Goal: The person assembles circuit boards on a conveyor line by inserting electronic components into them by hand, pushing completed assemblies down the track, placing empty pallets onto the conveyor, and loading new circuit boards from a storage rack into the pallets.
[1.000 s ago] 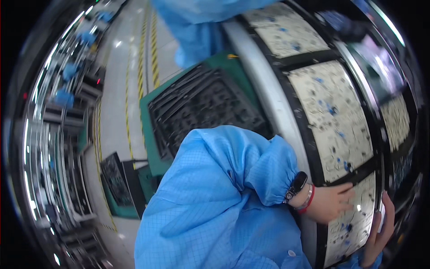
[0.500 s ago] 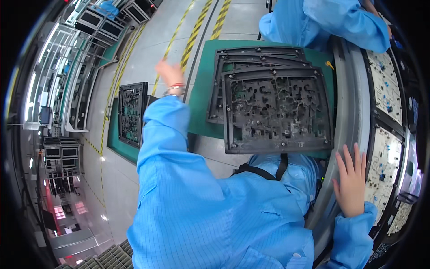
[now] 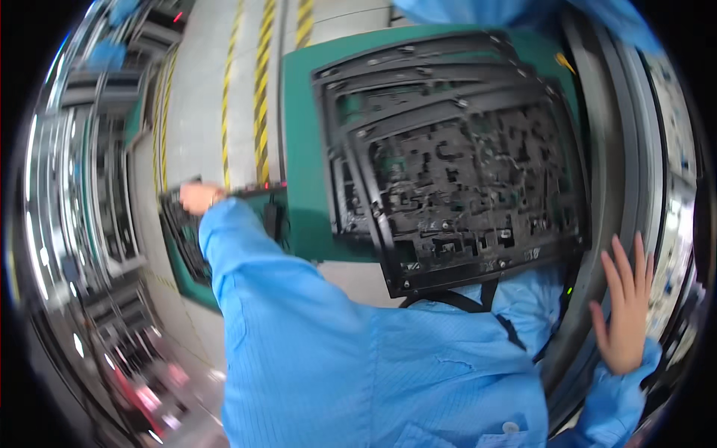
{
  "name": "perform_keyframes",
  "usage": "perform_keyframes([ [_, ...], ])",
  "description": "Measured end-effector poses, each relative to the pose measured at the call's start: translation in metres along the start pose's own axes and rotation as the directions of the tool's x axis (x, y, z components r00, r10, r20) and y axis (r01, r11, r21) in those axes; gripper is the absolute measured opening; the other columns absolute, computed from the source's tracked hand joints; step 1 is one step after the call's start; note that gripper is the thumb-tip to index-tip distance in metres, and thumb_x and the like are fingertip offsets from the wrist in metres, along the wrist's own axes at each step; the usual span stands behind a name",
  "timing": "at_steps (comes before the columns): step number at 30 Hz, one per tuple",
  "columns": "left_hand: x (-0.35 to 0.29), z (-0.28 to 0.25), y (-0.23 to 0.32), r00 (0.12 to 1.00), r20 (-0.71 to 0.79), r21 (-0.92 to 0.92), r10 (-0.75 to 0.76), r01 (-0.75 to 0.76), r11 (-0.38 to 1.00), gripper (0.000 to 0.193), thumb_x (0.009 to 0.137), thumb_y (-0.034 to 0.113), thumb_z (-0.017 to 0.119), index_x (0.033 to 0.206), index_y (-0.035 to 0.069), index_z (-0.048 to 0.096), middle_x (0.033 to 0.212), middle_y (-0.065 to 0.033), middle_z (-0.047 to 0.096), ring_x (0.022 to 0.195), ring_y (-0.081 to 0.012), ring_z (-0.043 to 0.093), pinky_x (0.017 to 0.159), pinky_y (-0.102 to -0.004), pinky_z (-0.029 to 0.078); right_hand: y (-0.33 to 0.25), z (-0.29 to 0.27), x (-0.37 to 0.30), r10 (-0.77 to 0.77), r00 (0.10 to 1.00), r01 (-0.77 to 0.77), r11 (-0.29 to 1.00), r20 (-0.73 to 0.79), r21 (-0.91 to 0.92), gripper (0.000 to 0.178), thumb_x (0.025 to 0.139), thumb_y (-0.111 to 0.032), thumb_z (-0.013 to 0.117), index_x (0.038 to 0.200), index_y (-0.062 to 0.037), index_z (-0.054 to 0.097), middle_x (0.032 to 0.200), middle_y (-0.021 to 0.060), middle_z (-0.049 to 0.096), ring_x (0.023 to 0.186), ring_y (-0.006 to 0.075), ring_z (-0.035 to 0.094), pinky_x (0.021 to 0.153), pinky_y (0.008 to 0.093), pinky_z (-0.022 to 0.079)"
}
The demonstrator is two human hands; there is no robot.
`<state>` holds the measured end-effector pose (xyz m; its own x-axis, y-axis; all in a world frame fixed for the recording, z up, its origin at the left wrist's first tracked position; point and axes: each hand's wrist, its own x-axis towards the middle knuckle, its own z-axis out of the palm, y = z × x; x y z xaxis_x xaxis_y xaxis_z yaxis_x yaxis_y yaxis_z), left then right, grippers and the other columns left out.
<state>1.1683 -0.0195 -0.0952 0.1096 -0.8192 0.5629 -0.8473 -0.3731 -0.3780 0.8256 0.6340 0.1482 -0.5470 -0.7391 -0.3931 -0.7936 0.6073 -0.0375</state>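
Observation:
My left hand (image 3: 200,198) reaches out to the left, its fingers curled at the far rim of a black fixture tray (image 3: 187,243); motion blurs the fingertips. That tray has cut-outs and sits at a green-topped surface. Fingers spread, my right hand (image 3: 626,310) is open with its palm down by the grey rail of the conveyor (image 3: 605,142), holding nothing. In front of me, several similar black trays (image 3: 467,175) lie in an uneven, fanned stack on a green table (image 3: 302,112).
Beyond the rail on the right are pale boards (image 3: 676,127) with small parts. Another person's blue sleeve (image 3: 478,10) shows at the far edge. Yellow-black floor stripes (image 3: 263,89) run past the table's left side. Metal racks (image 3: 89,187) stand at the far left.
My left hand has moved left and nearer, from open air to the rim of the left tray. The view has shifted. My right hand stays spread by the rail.

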Motion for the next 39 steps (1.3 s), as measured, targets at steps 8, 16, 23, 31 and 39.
perform_keyframes([
  [8, 0.009, -0.018, -0.047, 0.987, 0.003, -0.131, 0.162, -0.160, 0.978, 0.056, 0.066, 0.036, 0.074, 0.110, 0.009, 0.052, 0.107, -0.0123, 0.057, 0.102, -0.0295, 0.056, 0.083, -0.0437, 0.050, 0.020, 0.054, -0.003, -0.124, 0.954, 0.103, 0.991, -0.274, -0.089, 0.063, 0.058, -0.005, 0.068, 0.119, -0.0028, 0.054, 0.134, 0.0113, 0.046, 0.136, 0.0325, 0.027, 0.115, 0.0514, 0.018],
  [16, 0.067, -0.049, -0.131, 0.923, -0.381, -0.454, -0.052, -0.138, 0.880, 0.046, 0.061, 0.024, 0.076, 0.093, 0.001, 0.052, 0.093, -0.0196, 0.058, 0.095, -0.0389, 0.053, 0.084, -0.0471, 0.042, 0.020, 0.081, -0.004, -0.168, 0.853, 0.122, 0.985, -0.494, -0.125, 0.043, 0.064, -0.005, 0.060, 0.107, -0.0023, 0.061, 0.122, 0.0108, 0.056, 0.132, 0.0306, 0.034, 0.115, 0.0505, 0.020],
  [23, 0.056, -0.165, -0.149, 0.914, -0.380, -0.712, -0.143, -0.190, 0.675, 0.047, 0.065, 0.023, 0.074, 0.098, -0.006, 0.059, 0.097, -0.0224, 0.062, 0.093, -0.0404, 0.057, 0.082, -0.0472, 0.045, 0.031, 0.084, -0.008, -0.244, 0.909, 0.120, 0.929, -0.337, -0.350, 0.035, 0.082, -0.016, 0.050, 0.114, -0.0066, 0.059, 0.126, 0.0094, 0.054, 0.136, 0.0289, 0.029, 0.116, 0.0522, 0.006],
  [31, -0.007, -0.335, -0.106, 0.783, -0.622, -0.735, 0.006, -0.586, 0.341, 0.046, 0.070, 0.020, 0.074, 0.104, -0.008, 0.059, 0.101, -0.0209, 0.059, 0.095, -0.0356, 0.056, 0.087, -0.0411, 0.044, 0.026, 0.084, -0.002, -0.174, 0.947, 0.036, 0.893, -0.270, -0.449, 0.038, 0.085, -0.021, 0.047, 0.120, -0.0078, 0.056, 0.130, 0.0079, 0.052, 0.137, 0.0289, 0.026, 0.116, 0.0515, 0.004],
  [39, -0.185, -0.454, -0.080, 0.599, -0.794, -0.604, 0.099, -0.761, -0.236, 0.040, 0.065, 0.005, 0.076, 0.102, -0.001, 0.060, 0.125, -0.0184, 0.053, 0.119, -0.0335, 0.049, 0.094, -0.0381, 0.043, 0.034, 0.098, 0.000, -0.236, 0.893, 0.043, 0.892, -0.384, -0.449, 0.031, 0.081, -0.019, 0.049, 0.103, -0.0010, 0.062, 0.114, 0.0132, 0.058, 0.133, 0.0307, 0.032, 0.115, 0.0517, 0.008],
])
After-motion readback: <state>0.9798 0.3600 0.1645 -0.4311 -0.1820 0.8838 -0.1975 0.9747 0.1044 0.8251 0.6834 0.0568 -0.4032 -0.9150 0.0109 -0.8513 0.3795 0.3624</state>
